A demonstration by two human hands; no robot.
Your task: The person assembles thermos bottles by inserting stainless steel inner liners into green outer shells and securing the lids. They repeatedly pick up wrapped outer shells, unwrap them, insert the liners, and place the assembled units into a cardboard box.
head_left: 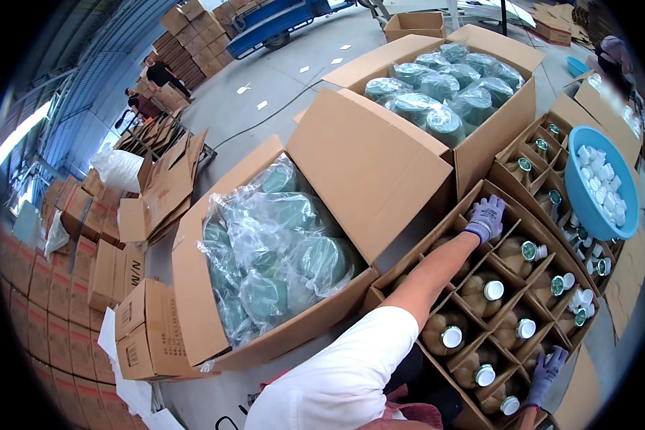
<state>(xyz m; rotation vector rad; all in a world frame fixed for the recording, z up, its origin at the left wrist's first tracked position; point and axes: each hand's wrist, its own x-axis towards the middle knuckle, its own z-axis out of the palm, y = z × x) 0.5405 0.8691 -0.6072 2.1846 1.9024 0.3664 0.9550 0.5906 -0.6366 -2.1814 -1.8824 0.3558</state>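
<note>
Head view: white-capped bottle (517, 328) stood between left hand (486, 218) and right hand (547, 375), nearer the right (grips: couldn't tell).

A: anyone see room for a hand in there?

B: yeah, above the middle of the brown divided cardboard carton (514, 218). inside's tight tho, thin brown cardboard dividers (509, 233) and white-capped see-through bottles (441, 326) leave narrow gaps.

A: sideways?

B: meh. big raised brown cardboard flap (369, 168) upper left, round blue plastic basin (586, 208) over part of the next carton (539, 172) on the right.
</note>
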